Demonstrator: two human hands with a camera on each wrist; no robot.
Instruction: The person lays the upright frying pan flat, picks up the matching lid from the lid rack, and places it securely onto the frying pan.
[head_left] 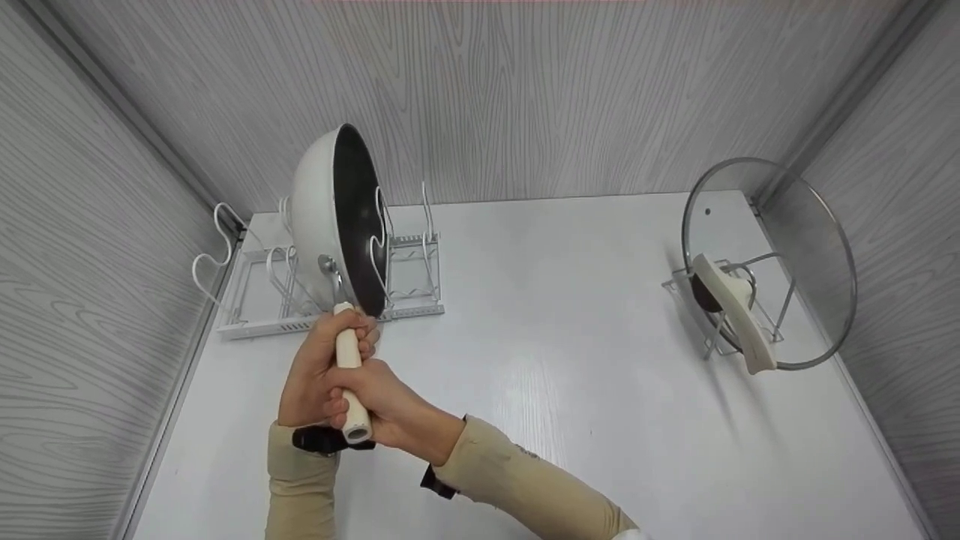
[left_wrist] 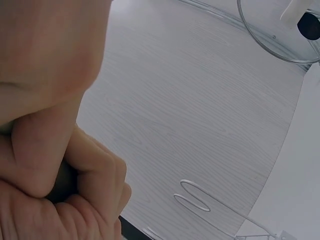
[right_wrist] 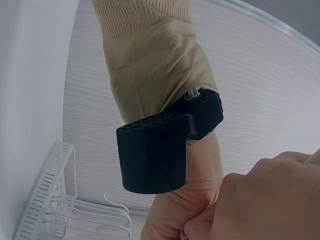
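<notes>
A white deep frying pan (head_left: 313,202) with a dark inside stands on its edge among the wires of a white dish rack (head_left: 259,328), its open side facing right. Its cream handle (head_left: 347,349) points toward me. My left hand (head_left: 311,371) grips the handle close to the pan. Just below it, my right hand (head_left: 390,401) holds the handle near its end, thumb across the top. Both hands also fill the left side of the left wrist view, where most of the handle is hidden by fingers.
On the right, a glass lid (head_left: 795,202) with a cream handle leans upright in a small wire stand (head_left: 784,311). Grey wood-grain panels (head_left: 480,97) enclose the white tabletop (head_left: 555,315) at the back and sides. Free wire loops (head_left: 214,259) rise at the rack's left end.
</notes>
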